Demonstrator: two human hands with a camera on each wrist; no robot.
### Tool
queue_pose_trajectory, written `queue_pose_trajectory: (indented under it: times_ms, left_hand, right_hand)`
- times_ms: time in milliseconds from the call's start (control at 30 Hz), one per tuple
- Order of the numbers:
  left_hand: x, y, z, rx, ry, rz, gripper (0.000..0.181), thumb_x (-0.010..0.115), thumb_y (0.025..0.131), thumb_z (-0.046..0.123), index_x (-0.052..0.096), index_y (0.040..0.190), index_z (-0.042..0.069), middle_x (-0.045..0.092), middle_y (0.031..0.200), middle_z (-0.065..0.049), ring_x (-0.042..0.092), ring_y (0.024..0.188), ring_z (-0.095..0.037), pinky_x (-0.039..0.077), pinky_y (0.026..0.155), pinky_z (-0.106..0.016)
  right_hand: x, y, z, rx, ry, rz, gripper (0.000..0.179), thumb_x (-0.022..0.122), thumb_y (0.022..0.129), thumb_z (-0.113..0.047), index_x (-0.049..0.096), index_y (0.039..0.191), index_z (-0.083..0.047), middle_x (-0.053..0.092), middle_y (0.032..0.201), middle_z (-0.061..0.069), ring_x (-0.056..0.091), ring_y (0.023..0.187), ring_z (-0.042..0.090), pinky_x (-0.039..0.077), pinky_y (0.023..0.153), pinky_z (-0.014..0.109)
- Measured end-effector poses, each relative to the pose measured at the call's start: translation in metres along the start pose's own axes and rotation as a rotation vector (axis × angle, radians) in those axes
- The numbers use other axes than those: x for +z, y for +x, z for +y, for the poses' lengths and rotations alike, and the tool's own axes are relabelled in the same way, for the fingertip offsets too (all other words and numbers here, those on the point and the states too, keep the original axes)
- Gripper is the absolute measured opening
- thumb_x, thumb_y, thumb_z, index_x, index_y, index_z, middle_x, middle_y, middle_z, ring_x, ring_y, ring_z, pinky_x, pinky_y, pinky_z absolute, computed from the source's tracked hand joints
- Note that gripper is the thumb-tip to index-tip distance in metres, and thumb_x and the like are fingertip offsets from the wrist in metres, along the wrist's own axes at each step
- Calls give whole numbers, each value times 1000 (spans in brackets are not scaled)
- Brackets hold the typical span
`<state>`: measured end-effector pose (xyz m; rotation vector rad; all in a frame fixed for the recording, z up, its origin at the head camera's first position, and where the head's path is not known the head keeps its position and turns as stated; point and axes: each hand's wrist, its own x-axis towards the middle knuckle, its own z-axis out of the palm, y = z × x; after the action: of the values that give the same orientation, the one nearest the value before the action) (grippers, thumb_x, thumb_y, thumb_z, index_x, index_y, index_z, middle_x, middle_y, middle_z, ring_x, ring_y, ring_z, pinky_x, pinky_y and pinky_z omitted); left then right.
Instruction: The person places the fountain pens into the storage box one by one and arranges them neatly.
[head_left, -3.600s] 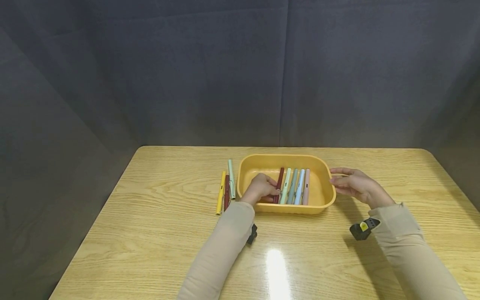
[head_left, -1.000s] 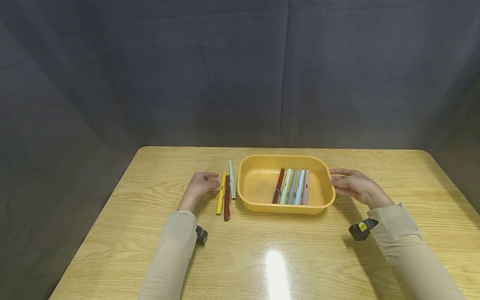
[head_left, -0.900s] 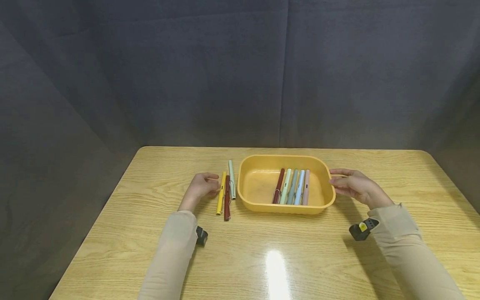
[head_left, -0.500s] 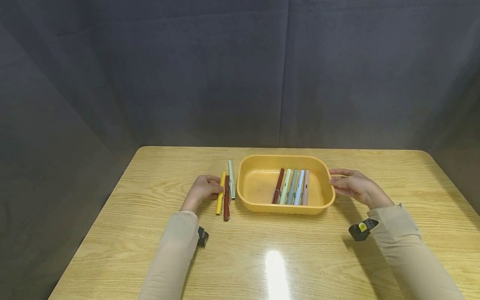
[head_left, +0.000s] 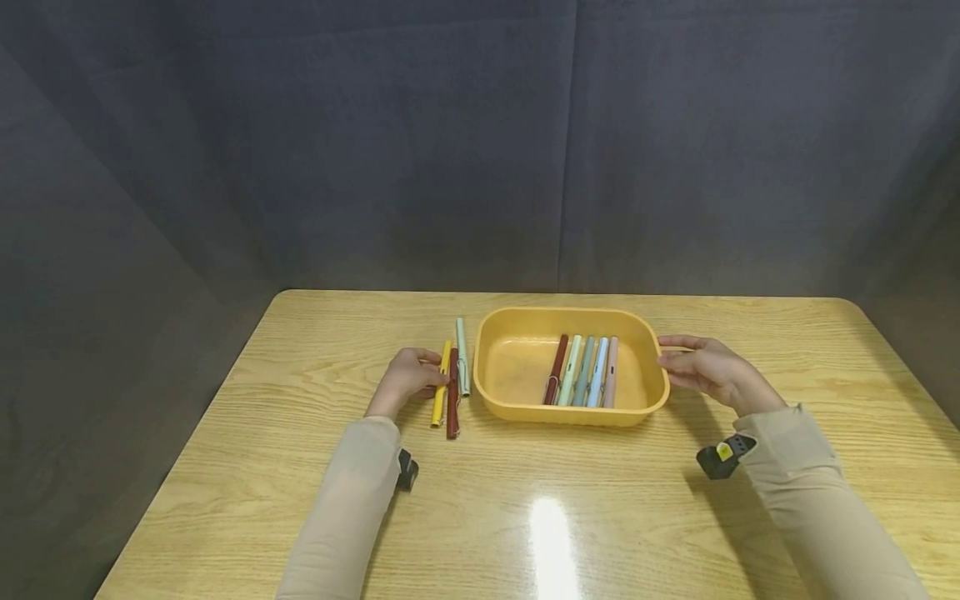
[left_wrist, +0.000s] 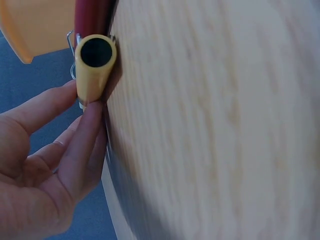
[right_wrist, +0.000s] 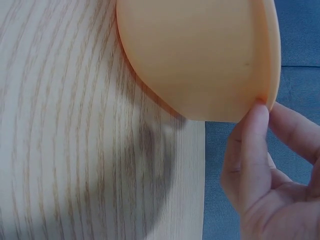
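My left hand (head_left: pixel 408 379) pinches a yellow pen (head_left: pixel 439 407) between thumb and fingers, left of the tray. In the left wrist view the pen (left_wrist: pixel 91 82) points its round, dark-centred end at the camera. Right beside it lies a dark red pen (head_left: pixel 452 408) with a metal clip, and a mint green pen (head_left: pixel 462 358) lies close to the tray. At the right end of the yellow plastic tray (head_left: pixel 570 413), my right hand (head_left: pixel 708 371) holds the rim; the right wrist view shows thumb and finger at the tray's edge (right_wrist: pixel 272 65).
Inside the tray several pens lie side by side: dark red (head_left: pixel 556 371), pale green (head_left: pixel 570 371), grey-green (head_left: pixel 584 373), light blue (head_left: pixel 597 371) and pink (head_left: pixel 611 375). A wooden table (head_left: pixel 285 467) carries everything. Dark cloth (head_left: pixel 420 167) hangs behind it.
My left hand has left the dark red pen in the tray, moved left out of it, then closed in on the yellow pen and pinched it. The right hand has stayed at the rim.
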<state>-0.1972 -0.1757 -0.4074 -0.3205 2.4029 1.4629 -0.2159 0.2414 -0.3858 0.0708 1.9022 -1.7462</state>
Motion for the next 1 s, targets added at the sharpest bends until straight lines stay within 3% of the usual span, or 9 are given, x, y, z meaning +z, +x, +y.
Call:
queue_pose_trajectory:
  times_ms: [167,533,733,833,1000]
  left_hand:
    - [0,2,-1,-1,-2,0,48,65,86,0,50,131,-8,59,126,-26,64,106,-30,59,87,-35]
    - [-1,4,-3,2,-17,-9,48,63,84,-2,50,130,-9,57,126,-28,64,105,-30,60,85,-35]
    - [-4,4,-5,-8,-48,-13,49,60,85,-3,48,132,-8,57,125,-27,63,98,-23,59,87,-35]
    - [-7,4,-6,1,-68,-9,49,58,85,-2,48,133,-9,58,121,-25,61,89,-17,60,85,-35]
    - [-12,4,-7,18,-127,-2,52,56,83,0,47,133,-9,61,102,-13,58,76,-11,60,77,-30]
  right_hand:
    - [0,0,-1,6,3,7,26,56,94,-3,46,116,-12,68,80,-12,66,74,-1,58,70,14]
    - [2,-1,-1,16,1,12,30,57,93,-4,44,120,-10,68,79,-12,66,73,-1,58,70,14]
    - [2,-2,-2,9,-18,17,32,57,93,-5,43,122,-8,68,80,-13,66,74,-1,58,71,14]
    - [3,-3,-3,11,-18,21,33,57,93,-5,43,123,-8,68,80,-13,66,75,-1,58,71,14]
    - [2,-2,-2,13,-11,21,29,57,93,-5,45,119,-11,68,79,-13,66,74,-1,58,71,14]
